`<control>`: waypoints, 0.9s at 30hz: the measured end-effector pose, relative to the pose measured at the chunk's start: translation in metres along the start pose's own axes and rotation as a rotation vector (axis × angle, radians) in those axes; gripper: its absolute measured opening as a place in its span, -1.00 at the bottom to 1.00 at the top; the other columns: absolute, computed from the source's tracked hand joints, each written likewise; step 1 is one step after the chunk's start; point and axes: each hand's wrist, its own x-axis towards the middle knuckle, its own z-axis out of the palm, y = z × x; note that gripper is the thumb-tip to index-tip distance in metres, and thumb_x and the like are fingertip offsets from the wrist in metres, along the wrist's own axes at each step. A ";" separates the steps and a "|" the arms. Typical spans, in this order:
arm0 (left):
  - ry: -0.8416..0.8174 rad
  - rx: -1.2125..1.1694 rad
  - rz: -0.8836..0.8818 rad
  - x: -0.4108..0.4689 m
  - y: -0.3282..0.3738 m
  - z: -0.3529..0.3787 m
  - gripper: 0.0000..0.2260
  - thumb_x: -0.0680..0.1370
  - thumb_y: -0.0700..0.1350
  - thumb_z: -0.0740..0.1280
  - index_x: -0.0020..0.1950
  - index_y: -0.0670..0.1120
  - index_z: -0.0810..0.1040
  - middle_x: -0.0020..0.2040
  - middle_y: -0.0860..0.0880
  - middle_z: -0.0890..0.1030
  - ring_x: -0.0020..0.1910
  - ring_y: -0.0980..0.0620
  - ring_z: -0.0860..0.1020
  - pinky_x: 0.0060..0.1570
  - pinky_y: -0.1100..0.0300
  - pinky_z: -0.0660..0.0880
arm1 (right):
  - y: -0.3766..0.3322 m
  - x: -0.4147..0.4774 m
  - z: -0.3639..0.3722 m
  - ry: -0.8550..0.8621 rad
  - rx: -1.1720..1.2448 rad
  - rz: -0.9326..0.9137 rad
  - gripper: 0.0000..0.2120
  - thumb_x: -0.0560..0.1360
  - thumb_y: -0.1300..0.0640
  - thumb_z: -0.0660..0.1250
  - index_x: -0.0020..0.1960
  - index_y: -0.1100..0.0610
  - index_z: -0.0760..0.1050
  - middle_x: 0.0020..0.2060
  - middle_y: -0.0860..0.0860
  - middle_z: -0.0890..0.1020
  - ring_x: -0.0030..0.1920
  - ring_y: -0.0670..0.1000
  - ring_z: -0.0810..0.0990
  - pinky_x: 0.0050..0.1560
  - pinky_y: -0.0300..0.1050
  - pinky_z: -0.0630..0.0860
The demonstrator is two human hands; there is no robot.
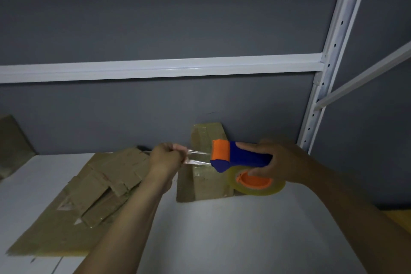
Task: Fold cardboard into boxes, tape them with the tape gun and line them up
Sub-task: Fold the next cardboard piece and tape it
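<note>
My right hand (275, 161) grips the blue handle of the tape gun (239, 158), whose orange head points left and whose clear tape roll (259, 186) hangs below. My left hand (165, 157) pinches the free end of the clear tape strip (199, 158) stretched out from the gun's head. Behind the gun, a taped cardboard box (203, 177) stands on the white table against the grey wall. A stack of flat cardboard (89, 202) lies on the table to the left, under my left forearm.
The white table (233, 240) runs to a grey wall. A white metal shelf upright (327, 78) rises at the right, with a crossbar (155, 69) overhead. Another piece of cardboard (13, 142) leans at the far left.
</note>
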 end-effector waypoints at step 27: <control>0.041 -0.115 -0.228 0.028 -0.073 0.030 -0.74 0.58 0.01 0.33 -0.19 -0.15 0.51 -0.31 -0.08 0.55 -0.32 0.01 0.49 -0.33 0.20 0.41 | 0.065 0.048 0.004 -0.168 -0.259 -0.075 -0.22 0.44 -0.22 0.37 0.52 -0.15 0.03 0.38 -0.03 0.39 0.33 -0.03 0.40 0.15 -0.33 0.40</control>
